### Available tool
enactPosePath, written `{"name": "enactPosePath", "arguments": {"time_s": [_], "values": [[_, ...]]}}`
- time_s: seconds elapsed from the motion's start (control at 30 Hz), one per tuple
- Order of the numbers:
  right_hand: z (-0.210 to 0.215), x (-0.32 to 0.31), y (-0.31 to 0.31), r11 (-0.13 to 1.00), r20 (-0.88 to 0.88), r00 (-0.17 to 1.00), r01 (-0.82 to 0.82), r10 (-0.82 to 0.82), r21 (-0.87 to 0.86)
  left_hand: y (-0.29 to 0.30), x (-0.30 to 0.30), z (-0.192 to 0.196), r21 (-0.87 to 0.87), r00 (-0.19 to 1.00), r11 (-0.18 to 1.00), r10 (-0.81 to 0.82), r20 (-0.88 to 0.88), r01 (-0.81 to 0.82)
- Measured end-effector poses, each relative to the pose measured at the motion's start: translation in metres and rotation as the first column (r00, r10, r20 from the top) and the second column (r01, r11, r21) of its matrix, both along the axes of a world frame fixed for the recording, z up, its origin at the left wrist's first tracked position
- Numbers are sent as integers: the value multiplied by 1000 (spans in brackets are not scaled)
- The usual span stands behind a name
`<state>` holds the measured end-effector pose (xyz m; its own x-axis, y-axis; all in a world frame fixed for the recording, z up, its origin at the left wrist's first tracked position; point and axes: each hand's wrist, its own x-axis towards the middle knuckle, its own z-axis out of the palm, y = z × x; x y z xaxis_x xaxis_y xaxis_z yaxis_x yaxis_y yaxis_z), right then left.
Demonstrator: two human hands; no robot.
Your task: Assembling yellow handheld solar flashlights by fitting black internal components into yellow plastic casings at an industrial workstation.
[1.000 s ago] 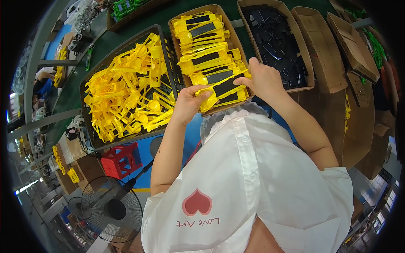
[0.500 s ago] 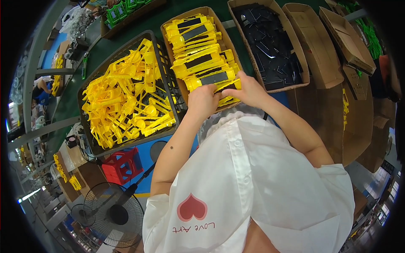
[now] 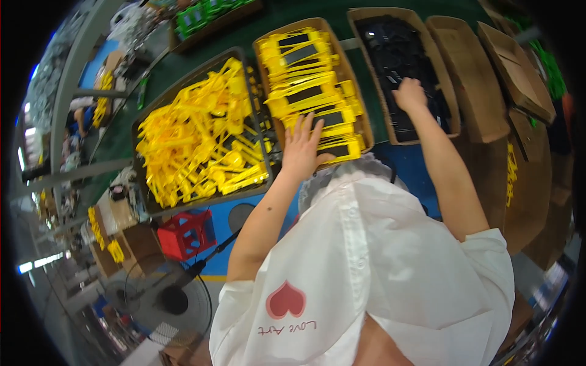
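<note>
Left hand spread flat, fingers apart, palm down on the stacked yellow plastic frames with dark rectangular inserts, clamped on nothing. Right hand reaching into the long brown cardboard box of small black plastic parts, fingers curled down among them; impossible to tell whether a piece is pinched, since the fingertips are hidden in the dark heap. Likely light and stiff, these black parts, smooth enough to slip, so best taken by the edges between thumb and forefinger, one at a time. Directly under and around the right grip, touching it, well toward the near half of that box. Yellow frames probably light and rigid too, thin at the arms and liable to snag on each other, so best lifted by the broad flat body. Stacked in a brown cardboard tray just left of the black-parts box, nearest stack under the left palm. Further left, a dark tray heaped with loose yellow plastic pieces, apart from both hands. All set on a green desk.
</note>
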<state>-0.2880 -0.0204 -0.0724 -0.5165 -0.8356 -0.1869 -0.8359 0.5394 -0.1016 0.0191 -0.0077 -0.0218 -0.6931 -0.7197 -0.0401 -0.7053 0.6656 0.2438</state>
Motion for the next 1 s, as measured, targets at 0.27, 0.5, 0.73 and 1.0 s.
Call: {"name": "enactPosePath", "arguments": {"time_s": [0.27, 0.5, 0.73, 1.0], "values": [[-32, -54, 25, 960, 163, 987, 40, 6, -277, -25, 24, 15, -182, 824, 949, 117, -554, -257], [-1, -46, 42, 847, 556, 831, 284, 16, -449, -83, 145, -20, -284, 749, 697, 570, -339, -659], [-29, -31, 55, 919, 543, 839, 221, -9, -325, -132, 100, -48, -7, 633, 749, 554, -541, -662], [-43, -22, 68, 885, 470, 870, 95, 148, -455, -136, 77, 3, 342, 463, 448, 885, -44, -826]]}}
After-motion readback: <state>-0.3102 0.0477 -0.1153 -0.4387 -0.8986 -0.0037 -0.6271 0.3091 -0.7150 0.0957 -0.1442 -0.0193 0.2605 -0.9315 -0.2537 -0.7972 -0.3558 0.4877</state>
